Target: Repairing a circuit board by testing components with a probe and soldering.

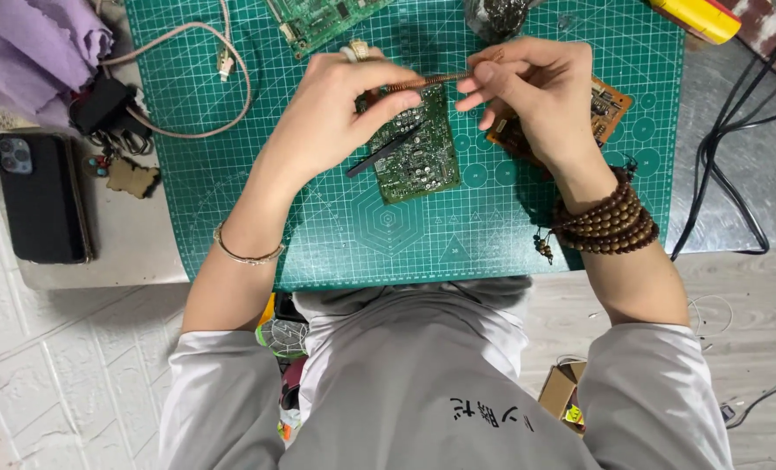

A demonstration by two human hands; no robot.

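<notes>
Nearest the camera, a grey shirt fills the bottom of the view, with pale floor boards [754, 296] to the right and white textured tiles [66, 365] to the left. A small cardboard box [560, 390] sits on the floor by the right elbow.

Above that, a green cutting mat [388, 235] with a printed grid covers the middle of a grey metal table [736, 148]. The left hand [340, 104] is closed around black tweezers [386, 150], which slant down over a green circuit board [416, 150] lying flat on the mat. The right hand [536, 91], wooden beads [610, 222] wound on its wrist, pinches 1 end of a thin coppery braid [427, 81]; the left fingertips pinch the other end, so it stretches between both hands just above the board.

An orange-brown board [610, 109] lies under the right hand. A black phone [44, 196] rests on the table's left edge, near keys [122, 157] and a purple cloth [31, 48]. Farther off are a pinkish cable [192, 83], a 2nd green board [318, 22], a yellow tool [697, 16] and black cables [736, 130].
</notes>
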